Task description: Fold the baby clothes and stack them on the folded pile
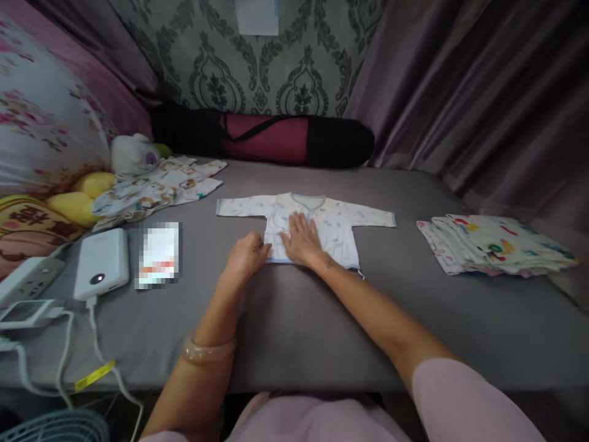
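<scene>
A small white baby shirt with faint prints and blue trim lies spread out in front of me, both sleeves stretched to the sides. My right hand rests flat on its front, fingers apart. At the shirt's lower left corner is my left hand, its fingers curled in and its thumb at the side edge, closed on the cloth there. The curled fingers hide the exact grip.
Folded printed clothes are stacked at the right. To the left lie a printed garment, a white power bank, a power strip and cables. A black and red long bag lies along the wall.
</scene>
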The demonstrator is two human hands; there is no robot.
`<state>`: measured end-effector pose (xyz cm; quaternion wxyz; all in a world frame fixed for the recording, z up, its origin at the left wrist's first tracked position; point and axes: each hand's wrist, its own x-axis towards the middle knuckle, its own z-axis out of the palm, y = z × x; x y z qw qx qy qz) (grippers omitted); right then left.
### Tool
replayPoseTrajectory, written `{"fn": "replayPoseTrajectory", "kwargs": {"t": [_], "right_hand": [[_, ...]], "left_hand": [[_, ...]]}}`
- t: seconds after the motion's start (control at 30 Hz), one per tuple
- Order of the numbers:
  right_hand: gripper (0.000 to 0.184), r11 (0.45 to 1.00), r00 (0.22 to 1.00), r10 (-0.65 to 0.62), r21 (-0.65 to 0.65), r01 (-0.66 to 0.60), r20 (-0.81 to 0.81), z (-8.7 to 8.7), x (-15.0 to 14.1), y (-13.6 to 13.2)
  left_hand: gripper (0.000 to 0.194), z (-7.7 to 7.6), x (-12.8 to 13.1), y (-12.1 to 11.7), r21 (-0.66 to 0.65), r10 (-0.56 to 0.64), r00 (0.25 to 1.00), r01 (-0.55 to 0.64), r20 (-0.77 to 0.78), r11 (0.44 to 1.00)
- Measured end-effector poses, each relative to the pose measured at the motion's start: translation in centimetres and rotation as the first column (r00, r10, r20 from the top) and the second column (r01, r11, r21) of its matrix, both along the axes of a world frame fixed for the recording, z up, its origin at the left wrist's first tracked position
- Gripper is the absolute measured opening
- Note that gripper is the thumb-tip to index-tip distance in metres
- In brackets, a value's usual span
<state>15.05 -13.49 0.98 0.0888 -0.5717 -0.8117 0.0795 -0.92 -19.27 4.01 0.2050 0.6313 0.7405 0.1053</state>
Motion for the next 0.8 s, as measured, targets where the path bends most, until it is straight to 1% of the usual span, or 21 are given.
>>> {"fn": "replayPoseTrajectory", "kwargs": {"t": [0.07,0.13,0.23,0.3,0.33,0.4,0.43,0.47,0.53,0.6,0.63,0.7,0.8], "right_hand": [[0.065,1.0,1.0,0.019,-0.012,-0.019,0.002,-0.7,-0.7,-0.9],[0.065,0.999,1.0,0.023,-0.022,-0.023,-0.022,-1.0,-1.0,-1.1],[0.064,0.995,0.991,0.063,-0.066,-0.071,-0.116,-0.3,-0.1,-0.9],[0.06,0.991,0.972,0.069,-0.093,-0.092,-0.225,0.9,1.4,-0.9],[0.056,0.993,0.959,0.05,-0.089,-0.078,-0.278,1.5,2.6,-1.2],[0.046,0.998,0.938,-0.026,-0.057,0.007,-0.345,2.6,5.5,-2.2],[0.041,0.997,0.935,-0.074,-0.037,0.065,-0.347,3.0,7.2,-3.0],[0.035,0.992,0.938,-0.123,-0.037,0.118,-0.323,3.3,8.9,-3.9],[0.028,0.979,0.958,-0.201,-0.078,0.189,-0.206,3.5,12.2,-5.8],[0.021,0.97,0.967,-0.231,-0.104,0.22,-0.109,3.4,14.7,-7.8],[0.019,0.966,0.967,-0.244,-0.11,0.236,-0.071,3.2,15.5,-8.7],[0.018,0.95,0.955,-0.296,-0.112,0.293,-0.01,2.9,16.0,-10.1],[0.017,0.928,0.932,-0.356,-0.096,0.361,0.065,2.7,15.2,-11.1]], "left_hand": [[0.025,0.0,-0.1,0.0,-0.028,-0.043,0.999,0.044,0.023,0.999],[0.024,-0.2,-0.2,0.1,-0.041,-0.056,0.998,0.057,0.032,0.998],[0.025,-0.7,-0.6,0.3,-0.037,-0.044,0.998,0.046,0.047,0.998],[0.027,-1.0,-0.8,0.5,-0.027,-0.037,0.998,0.038,0.054,0.999],[0.027,-1.1,-0.9,0.5,-0.023,-0.035,0.998,0.036,0.057,0.999],[0.029,-1.1,-0.9,0.6,-0.028,-0.025,0.998,0.026,0.054,0.999],[0.03,-1.0,-0.8,0.5,-0.036,-0.017,0.999,0.019,0.047,0.999],[0.03,-0.9,-0.8,0.5,-0.046,-0.011,0.999,0.013,0.041,0.999],[0.03,-0.7,-0.7,0.4,-0.057,-0.006,0.999,0.009,0.04,0.998],[0.03,-0.4,-0.7,0.3,-0.053,-0.015,0.999,0.017,0.048,0.998],[0.03,-0.3,-0.6,0.3,-0.05,-0.019,0.999,0.021,0.051,0.999],[0.031,-0.2,-0.6,0.3,-0.051,-0.021,0.998,0.023,0.051,0.998],[0.032,-0.2,-0.6,0.3,-0.065,-0.012,0.998,0.016,0.054,0.998]]}}
